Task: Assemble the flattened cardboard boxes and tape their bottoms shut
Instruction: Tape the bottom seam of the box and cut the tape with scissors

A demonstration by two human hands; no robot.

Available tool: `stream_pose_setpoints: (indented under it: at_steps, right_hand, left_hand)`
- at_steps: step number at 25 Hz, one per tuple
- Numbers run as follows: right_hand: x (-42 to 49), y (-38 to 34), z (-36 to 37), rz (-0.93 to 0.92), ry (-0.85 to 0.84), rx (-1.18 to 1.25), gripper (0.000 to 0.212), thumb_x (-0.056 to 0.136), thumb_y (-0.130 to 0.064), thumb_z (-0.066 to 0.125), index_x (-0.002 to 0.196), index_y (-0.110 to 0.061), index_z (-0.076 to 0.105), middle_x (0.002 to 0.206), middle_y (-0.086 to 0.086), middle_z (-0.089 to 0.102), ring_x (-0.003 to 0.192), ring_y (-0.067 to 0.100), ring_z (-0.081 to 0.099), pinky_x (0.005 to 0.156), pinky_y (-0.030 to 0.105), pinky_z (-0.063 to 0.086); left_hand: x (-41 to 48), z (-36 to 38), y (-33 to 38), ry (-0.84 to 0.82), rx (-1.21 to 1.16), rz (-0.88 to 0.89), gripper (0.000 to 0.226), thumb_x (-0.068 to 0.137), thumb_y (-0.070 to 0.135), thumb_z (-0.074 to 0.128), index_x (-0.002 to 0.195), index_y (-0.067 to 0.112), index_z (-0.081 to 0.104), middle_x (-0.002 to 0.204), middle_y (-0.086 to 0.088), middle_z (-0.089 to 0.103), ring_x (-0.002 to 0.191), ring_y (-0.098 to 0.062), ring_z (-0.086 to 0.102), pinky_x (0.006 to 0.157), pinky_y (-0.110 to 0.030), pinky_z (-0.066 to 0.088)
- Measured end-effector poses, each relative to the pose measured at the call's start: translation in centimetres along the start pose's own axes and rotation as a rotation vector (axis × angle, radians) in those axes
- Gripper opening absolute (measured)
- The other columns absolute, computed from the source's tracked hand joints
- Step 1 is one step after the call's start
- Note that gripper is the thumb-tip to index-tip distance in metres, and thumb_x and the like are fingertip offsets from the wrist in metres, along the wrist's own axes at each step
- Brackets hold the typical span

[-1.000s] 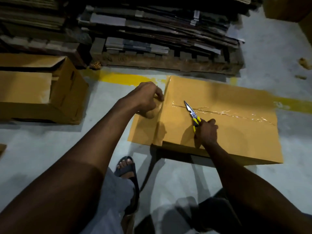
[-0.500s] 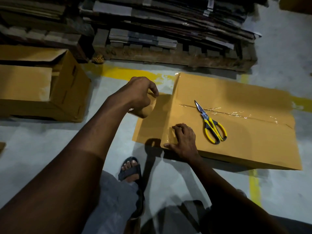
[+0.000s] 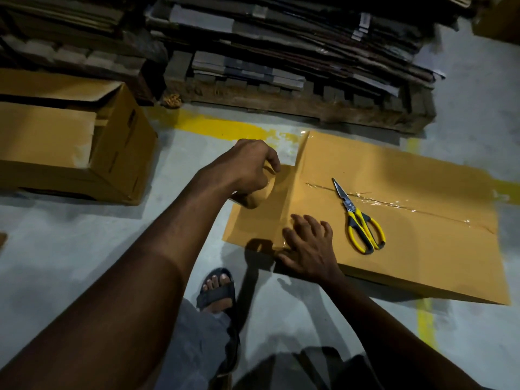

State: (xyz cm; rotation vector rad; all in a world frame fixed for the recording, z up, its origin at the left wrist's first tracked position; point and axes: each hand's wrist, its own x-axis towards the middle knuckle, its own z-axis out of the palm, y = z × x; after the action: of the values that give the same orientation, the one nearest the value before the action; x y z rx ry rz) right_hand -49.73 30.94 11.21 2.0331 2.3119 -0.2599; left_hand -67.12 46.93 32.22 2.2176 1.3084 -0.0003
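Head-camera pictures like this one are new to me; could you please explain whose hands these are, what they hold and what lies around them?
There is no machine: a camera worn on a person's head looks down at their own arms. The left hand grips what looks like a roll of tape. The right hand presses, fingers spread, on a cardboard box lying on the floor, its seam taped. Yellow-handled scissors rest on it. A second box stands left.

Two boxes (image 3: pixel 408 170) (image 3: pixel 121 153), one scissors (image 3: pixel 358 218), one tape roll (image 3: pixel 260 194), two hands (image 3: pixel 247 167) (image 3: pixel 309 250).
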Motion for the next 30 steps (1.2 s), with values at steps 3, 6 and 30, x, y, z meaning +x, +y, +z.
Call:
stream_pose_setpoints:
  at_steps: [3,6,30]
  right_hand:
    - [0.7,-0.2,0.0,-0.209,-0.119,-0.104,0.069,0.095,-0.068,0.02,0.134,-0.023,0.052,0.146,0.003,0.046,0.144,0.032,0.02,0.115,0.062,0.008]
    - [3.0,-0.8,-0.6,-0.294,-0.21,-0.15,0.067,0.097,-0.063,0.016,0.12,-0.023,0.065,0.131,0.002,0.061,0.149,0.032,0.014,0.117,0.061,-0.005]
    - [25.1,14.1,-4.4,0.373,0.107,0.043,0.072,0.085,-0.05,0.059,0.146,-0.02,0.036,0.154,0.014,0.033,0.143,0.038,0.024,0.118,0.056,0.013]
  left_hand:
    - [0.1,0.1,0.0,0.001,-0.006,-0.002,0.057,0.073,-0.008,0.053,0.111,0.032,0.067,0.133,-0.005,0.052,0.121,-0.024,0.048,0.076,-0.027,0.038]
    - [0.1,0.1,0.4,0.001,-0.004,0.006,0.057,0.073,-0.009,0.054,0.113,0.03,0.067,0.132,-0.005,0.053,0.121,-0.024,0.049,0.077,-0.027,0.038]
    - [6.0,1.5,1.4,0.039,-0.167,-0.124,0.06,0.067,-0.002,0.074,0.116,0.03,0.064,0.127,0.004,0.05,0.12,-0.015,0.048,0.076,-0.019,0.036]
